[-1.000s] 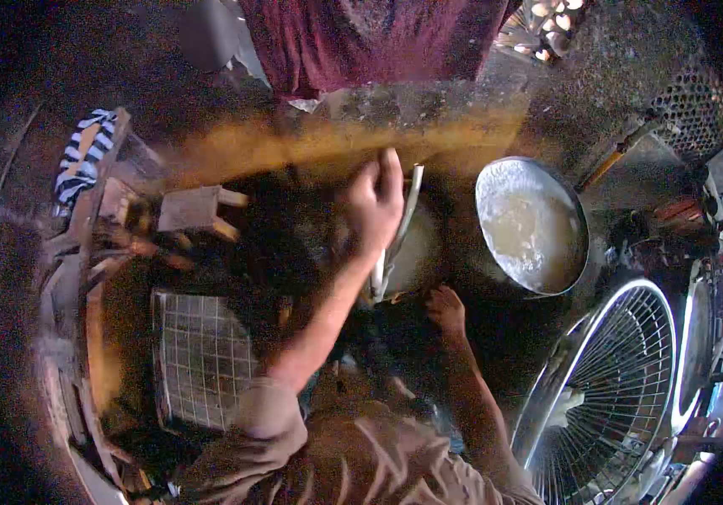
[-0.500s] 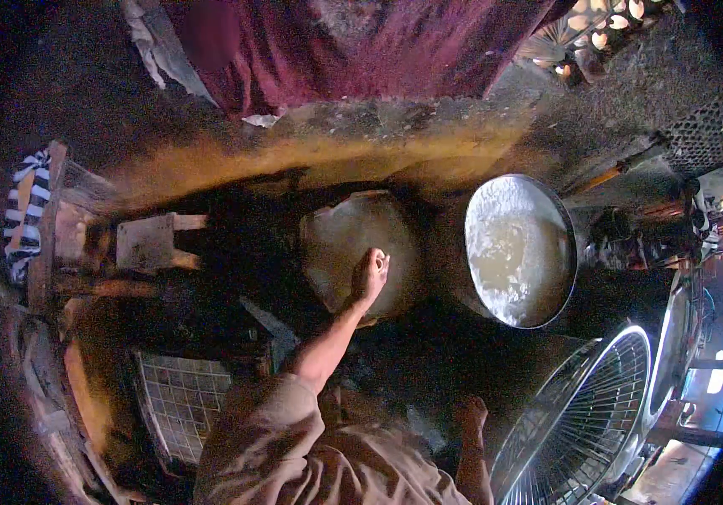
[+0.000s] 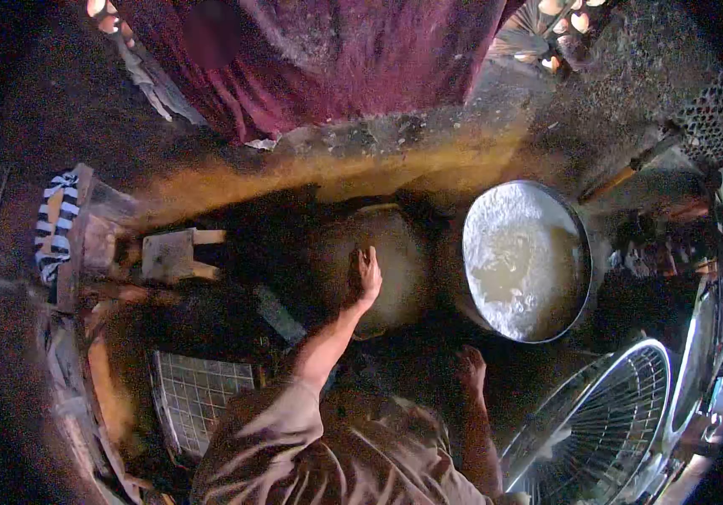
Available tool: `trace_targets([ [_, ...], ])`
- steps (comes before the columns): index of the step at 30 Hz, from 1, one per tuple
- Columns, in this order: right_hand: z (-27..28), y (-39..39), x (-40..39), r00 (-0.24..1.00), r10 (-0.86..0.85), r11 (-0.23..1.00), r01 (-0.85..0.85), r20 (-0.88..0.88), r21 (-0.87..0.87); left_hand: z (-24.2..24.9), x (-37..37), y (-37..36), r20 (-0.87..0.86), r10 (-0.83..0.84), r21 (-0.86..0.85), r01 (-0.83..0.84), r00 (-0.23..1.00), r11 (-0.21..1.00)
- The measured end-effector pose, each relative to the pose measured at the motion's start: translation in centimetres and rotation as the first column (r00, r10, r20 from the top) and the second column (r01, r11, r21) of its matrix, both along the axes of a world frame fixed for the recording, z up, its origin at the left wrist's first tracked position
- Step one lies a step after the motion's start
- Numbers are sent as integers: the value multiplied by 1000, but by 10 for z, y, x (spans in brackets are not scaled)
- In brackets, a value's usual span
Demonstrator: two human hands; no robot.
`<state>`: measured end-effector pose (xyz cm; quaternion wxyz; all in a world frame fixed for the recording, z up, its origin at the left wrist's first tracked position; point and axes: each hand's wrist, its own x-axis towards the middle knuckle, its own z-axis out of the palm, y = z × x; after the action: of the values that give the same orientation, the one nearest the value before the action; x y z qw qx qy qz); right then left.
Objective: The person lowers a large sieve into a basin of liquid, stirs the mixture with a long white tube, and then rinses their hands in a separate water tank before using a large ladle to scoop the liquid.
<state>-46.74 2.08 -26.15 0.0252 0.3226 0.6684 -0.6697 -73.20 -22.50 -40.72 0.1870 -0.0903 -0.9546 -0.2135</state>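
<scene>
My left hand (image 3: 367,275) reaches out over a wide round vessel (image 3: 403,252) whose dull brown-grey surface sits in shadow. Its fingers are stretched forward with the thumb side apart, and nothing shows in them. Lower and to the right, my right hand (image 3: 471,371) hangs in dim light, the fingers too dark to read. Closest to that hand is a large metal-rimmed pan (image 3: 587,278) of cloudy liquid with white froth, standing to the right of the round vessel.
A wire fan guard (image 3: 614,421) leans at the lower right. Small wooden stool (image 3: 169,255) and gridded panel (image 3: 201,396) lie to the left. A maroon cloth (image 3: 336,67) hangs at the far side above a sooty ledge. Striped cloth (image 3: 58,223) drapes a post at far left.
My left hand's fingers have gone from curled together to stretched out over the round vessel. My right hand has risen and moved forward. The whole view has shifted slightly.
</scene>
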Motion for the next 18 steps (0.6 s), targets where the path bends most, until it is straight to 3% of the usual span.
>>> trace_targets([
  [1, -1, 3, -12, 995, 81, 997, -81, -56, -9, 4, 8, 0, -14, 12, -15, -12, 1000, 1000],
  [4, -45, 23, -39, 983, 74, 997, -78, -170, -18, 87, 43, 7, 164, 10, 138, -33, 986, 990],
  [5, -50, 32, -52, 979, 83, 995, -90, -185, -32, 96, 45, 10, 150, 25, 123, -43, 988, 991],
  [7, -55, 44, -77, 974, -115, 932, 38, -195, -361, 112, 48, 14, 291, 57, 9, -62, 955, 998],
  [8, -59, 50, -86, 971, -128, 926, 45, -200, -376, 122, 49, 16, 222, 68, -17, -66, 973, 998],
  [9, -69, 56, -94, 982, -27, 973, -16, -185, -231, 128, 48, 17, 214, 62, -32, -56, 975, 998],
  [10, -77, 59, -100, 986, 70, 993, -83, -153, -82, 132, 49, 16, 424, 78, -70, -54, 902, 996],
  [11, -84, 59, -107, 984, 51, 993, -68, -168, -95, 137, 46, 16, 606, 98, -107, -41, 789, 993],
  [13, -80, 54, -118, 985, 106, 993, -98, -138, 65, 138, 53, 10, 609, 94, -107, -37, 787, 994],
  [14, -73, 49, -116, 984, 88, 995, -81, -153, 51, 135, 62, 3, 625, 95, -92, -48, 775, 995],
  [15, -46, 43, -110, 978, 44, 979, -83, -203, -187, 92, 70, -17, 269, -11, -135, 49, 963, 990],
  [16, -39, 39, -106, 970, -8, 905, -97, -243, -414, 134, 67, -15, 342, -40, -176, 106, 939, 979],
  [17, -40, 36, -111, 967, -14, 902, -98, -256, -421, 178, 66, -16, 364, -94, -233, 189, 927, 954],
  [18, -62, 35, -112, 950, 76, 975, -135, -303, -178, 214, 74, -18, 350, -129, -279, 235, 928, 931],
])
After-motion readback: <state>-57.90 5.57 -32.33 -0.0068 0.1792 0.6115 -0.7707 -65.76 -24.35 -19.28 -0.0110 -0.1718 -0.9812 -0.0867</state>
